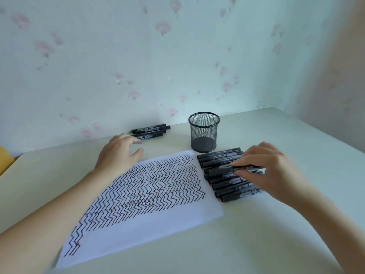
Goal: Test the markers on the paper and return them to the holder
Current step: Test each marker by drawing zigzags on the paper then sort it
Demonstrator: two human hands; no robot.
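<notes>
A white sheet of paper (158,220) lies on the table, covered with rows of black zigzag lines. Right of it lies a row of several black markers (219,157). My right hand (270,169) pinches one black marker (219,171) that sits slightly above that row. My left hand (118,153) rests open on the paper's far left corner, fingers spread. Behind the paper stands the black mesh holder (204,133), upright and with nothing in it. A second small group of black markers (151,131) lies by the wall, just beyond my left fingertips.
The pale table (246,244) meets a floral wallpapered wall (138,56) at the back. A yellow object (5,159) shows at the far left edge. The table's right edge runs diagonally behind the holder.
</notes>
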